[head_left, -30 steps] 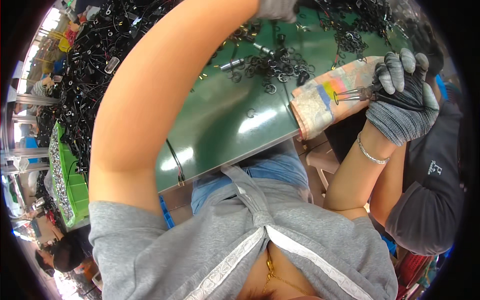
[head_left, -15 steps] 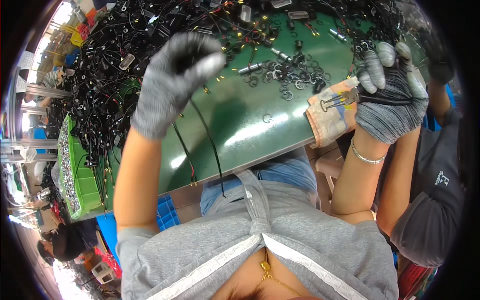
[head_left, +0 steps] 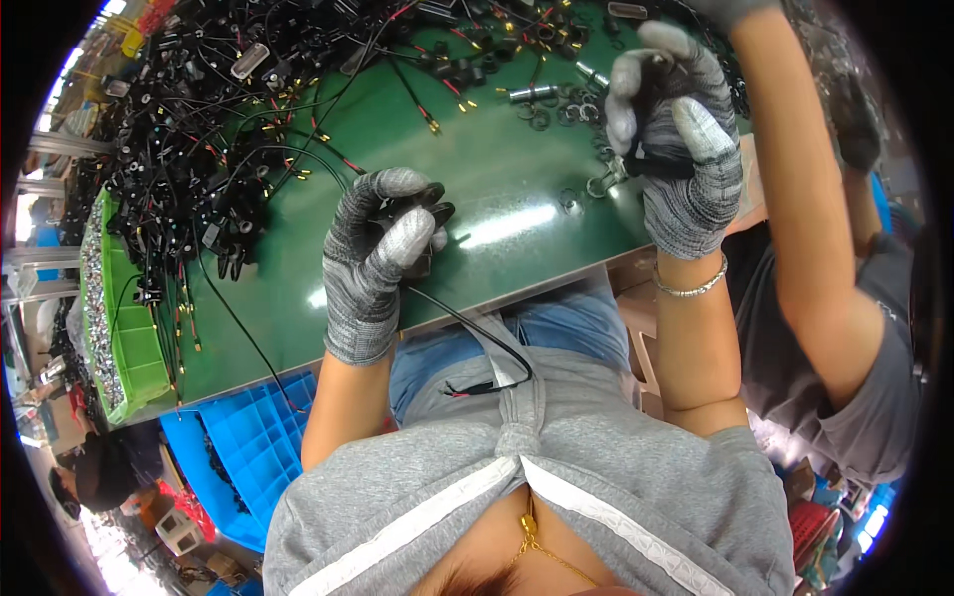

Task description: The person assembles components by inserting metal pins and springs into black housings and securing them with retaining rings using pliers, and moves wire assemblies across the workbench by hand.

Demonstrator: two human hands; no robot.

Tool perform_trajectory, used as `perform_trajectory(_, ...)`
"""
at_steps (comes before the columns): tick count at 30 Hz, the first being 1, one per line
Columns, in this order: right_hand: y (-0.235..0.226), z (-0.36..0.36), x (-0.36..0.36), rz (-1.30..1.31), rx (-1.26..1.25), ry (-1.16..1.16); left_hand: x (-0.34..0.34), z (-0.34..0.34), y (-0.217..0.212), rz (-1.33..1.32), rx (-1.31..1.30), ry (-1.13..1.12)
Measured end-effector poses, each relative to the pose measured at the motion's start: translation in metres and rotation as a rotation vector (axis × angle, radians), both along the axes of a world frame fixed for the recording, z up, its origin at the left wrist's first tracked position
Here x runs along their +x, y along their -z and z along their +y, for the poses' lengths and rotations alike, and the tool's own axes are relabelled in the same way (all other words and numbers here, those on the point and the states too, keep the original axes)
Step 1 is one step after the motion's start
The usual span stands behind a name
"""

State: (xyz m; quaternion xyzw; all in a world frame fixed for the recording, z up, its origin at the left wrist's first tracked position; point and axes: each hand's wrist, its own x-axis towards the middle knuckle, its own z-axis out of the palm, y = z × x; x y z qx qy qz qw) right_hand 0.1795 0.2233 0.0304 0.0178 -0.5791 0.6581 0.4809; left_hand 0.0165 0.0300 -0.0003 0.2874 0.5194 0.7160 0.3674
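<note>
My left hand, in a grey glove, is closed around a black plastic part above the near side of the green table. A black cable hangs below that hand, with its bare end over my lap. Over the table to the right, my gloved right hand grips pliers with dark handles, mostly hidden by the fingers. The plier tips point left, with what looks like a snap ring at them. Close by, another loose ring lies on the table.
Black parts and cables heap across the left and far table. Metal shafts and rings lie past my right hand. A green bin of small metal pieces stands left; a blue crate sits below. A co-worker's arm reaches in at right.
My left hand has come down and nearer, and a black part now shows in it. My right hand with the pliers has moved left, and a co-worker's arm has swung forward.
</note>
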Motion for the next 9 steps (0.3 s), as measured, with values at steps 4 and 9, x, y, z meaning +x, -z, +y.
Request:
perform_trajectory(4, -0.012, -0.011, -0.001, 0.056, -0.181, -0.054, -0.003, -0.002, 0.007, 0.041, 0.007, 0.048)
perform_trajectory(9, -0.020, -0.009, -0.015, 0.117, -0.067, 0.140, -0.004, -0.007, 0.012, -0.032, 0.058, 0.047)
